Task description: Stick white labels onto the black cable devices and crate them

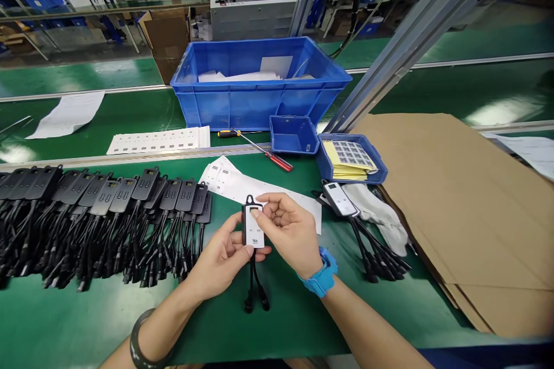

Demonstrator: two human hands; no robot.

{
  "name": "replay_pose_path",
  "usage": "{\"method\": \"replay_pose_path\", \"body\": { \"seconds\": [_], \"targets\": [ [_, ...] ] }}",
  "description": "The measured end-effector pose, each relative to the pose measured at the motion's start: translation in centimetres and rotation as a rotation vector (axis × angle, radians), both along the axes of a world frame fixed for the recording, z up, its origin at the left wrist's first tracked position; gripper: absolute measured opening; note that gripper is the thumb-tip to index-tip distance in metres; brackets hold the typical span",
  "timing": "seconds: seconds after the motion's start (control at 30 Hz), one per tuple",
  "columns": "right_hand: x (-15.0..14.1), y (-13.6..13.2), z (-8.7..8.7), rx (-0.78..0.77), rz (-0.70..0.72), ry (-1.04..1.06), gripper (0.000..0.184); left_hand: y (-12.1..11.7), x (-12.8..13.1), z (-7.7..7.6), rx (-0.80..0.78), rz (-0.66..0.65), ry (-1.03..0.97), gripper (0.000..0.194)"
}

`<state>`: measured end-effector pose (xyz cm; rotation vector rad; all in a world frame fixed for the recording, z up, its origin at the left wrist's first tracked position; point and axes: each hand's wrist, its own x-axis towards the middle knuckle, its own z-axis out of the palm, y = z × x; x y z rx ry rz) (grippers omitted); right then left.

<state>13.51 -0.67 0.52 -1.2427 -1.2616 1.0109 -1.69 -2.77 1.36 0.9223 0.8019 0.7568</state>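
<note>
In the middle I hold a small black controller box [254, 235] with a white label on its front, upright, two short black cables hanging from its lower end. My left hand [219, 256] is closed around its left side and bottom, thumb at the lower edge. My right hand [295, 236] is closed at its upper right, with the thumb pressed on the label near the top. Just behind lies a white sticker sheet [294, 199]. To the right, white-fronted controllers [341, 199] rest in a stack with their cables bundled, next to a white glove [378, 210].
Many black controllers [104, 196] lie in a row at left. Behind stand a big blue bin [255, 101], a small blue tray [294, 135], and another tray [381, 174] with yellow-backed stickers. A red screwdriver [279, 161] lies near them. Cardboard sheets [467, 213] cover the right.
</note>
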Motion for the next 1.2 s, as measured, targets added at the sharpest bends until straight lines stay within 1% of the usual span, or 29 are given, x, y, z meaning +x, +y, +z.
{"method": "replay_pose_path", "body": {
  "seconds": [0.1,0.17,0.27,0.3,0.4,0.43,0.47,0.53,0.57,0.6,0.67,0.7,0.8,0.9,0.93,0.97,1.0,1.03,1.07,1.13,1.2],
  "targets": [
    [0.4,0.4,-0.4,0.015,-0.02,-0.126,0.026,0.0,-0.1,0.0,-0.029,0.005,-0.003,0.053],
    [0.6,0.6,-0.8,0.005,0.012,-0.183,0.03,0.2,-0.2,0.0,-0.073,0.027,-0.019,0.048],
    [0.4,0.7,-1.3,-0.04,0.18,-0.184,0.044,0.5,-0.4,0.1,-0.108,0.086,-0.072,0.037],
    [0.3,0.6,-1.3,-0.052,0.244,-0.18,0.052,0.6,-0.4,0.2,-0.107,0.105,-0.092,0.035],
    [-0.3,0.2,-1.3,-0.065,0.405,-0.132,0.086,0.8,-0.5,0.2,-0.09,0.163,-0.112,0.033],
    [-0.4,0.1,-1.3,-0.07,0.442,-0.101,0.092,0.8,-0.5,0.2,-0.082,0.182,-0.106,0.034],
    [-0.5,0.0,-1.2,-0.077,0.465,-0.071,0.091,0.8,-0.5,0.0,-0.07,0.196,-0.088,0.035],
    [-0.6,-0.1,-1.4,-0.065,0.46,-0.045,0.072,0.7,-0.5,-0.5,-0.024,0.211,-0.009,0.04],
    [-0.7,-0.1,-1.6,-0.04,0.435,-0.054,0.062,0.6,-0.5,-0.8,0.012,0.216,0.045,0.043],
    [-0.8,-0.1,-1.8,-0.004,0.404,-0.076,0.055,0.5,-0.5,-1.2,0.053,0.222,0.102,0.046],
    [-1.1,0.0,-2.3,0.063,0.355,-0.128,0.051,0.5,-0.5,-1.9,0.121,0.237,0.177,0.049],
    [-1.2,0.0,-2.6,0.081,0.334,-0.151,0.051,0.5,-0.5,-2.2,0.134,0.247,0.183,0.05],
    [-1.9,0.2,-2.9,0.115,0.285,-0.222,0.05,0.7,0.0,-2.4,0.072,0.297,0.102,0.053],
    [-1.7,0.1,-2.1,0.201,0.244,-0.383,0.059,0.9,0.7,-1.6,-0.014,0.355,-0.072,0.052],
    [-1.3,0.0,-1.7,0.233,0.236,-0.447,0.062,0.9,0.9,-1.2,-0.028,0.339,-0.131,0.052],
    [-0.7,-0.1,-1.1,0.261,0.23,-0.511,0.062,0.9,1.1,-0.9,-0.035,0.294,-0.17,0.054],
    [0.2,-0.1,-0.6,0.282,0.22,-0.576,0.06,0.9,1.1,-0.6,-0.028,0.221,-0.168,0.056],
    [1.3,-0.2,-0.1,0.292,0.193,-0.646,0.056,1.0,1.1,-0.5,0.016,0.132,-0.108,0.058],
    [2.7,-0.2,0.3,0.289,0.148,-0.725,0.053,1.1,1.0,-0.4,0.108,0.039,0.014,0.059],
    [5.9,0.0,0.6,0.236,0.008,-0.921,0.047,1.5,0.9,-0.6,0.414,-0.102,0.396,0.056],
    [8.9,0.4,0.4,0.123,-0.13,-1.132,0.043,1.9,0.9,-1.2,0.744,-0.189,0.833,0.054]
  ]
}}
